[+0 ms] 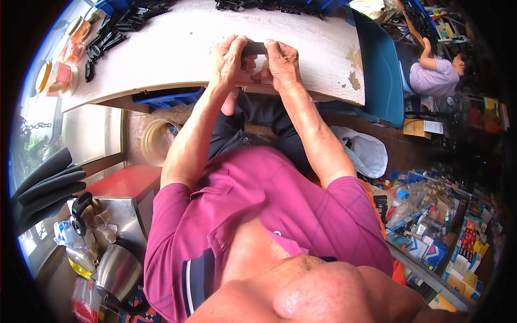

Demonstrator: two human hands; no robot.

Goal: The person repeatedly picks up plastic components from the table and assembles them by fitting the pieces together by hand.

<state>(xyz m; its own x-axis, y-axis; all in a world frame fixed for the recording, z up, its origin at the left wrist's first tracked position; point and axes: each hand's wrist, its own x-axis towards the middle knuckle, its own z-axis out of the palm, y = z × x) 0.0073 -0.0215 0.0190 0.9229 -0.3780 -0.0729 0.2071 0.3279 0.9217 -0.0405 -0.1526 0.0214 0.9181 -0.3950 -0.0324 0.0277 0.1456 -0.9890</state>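
Over the near edge of the pale worktable (177,46), my left hand (230,56) and my right hand (283,60) grip a small black plastic part (254,49) from its two ends. Thumbs lie on top and fingers curl underneath, closed on it. The part is held level, and its ends are hidden by my fingers. A heap of slim black plastic pieces (129,24) lies at the table's far left. More black pieces (264,6) are piled along the far edge.
Lidded plastic jars (58,75) stand at the table's left. A blue chair (379,70) adjoins its right end. Below are a blue crate (169,98), a round bucket (153,141) and a white bag (366,153). Another person (436,75) sits far right. A steel kettle (116,269) stands lower left.
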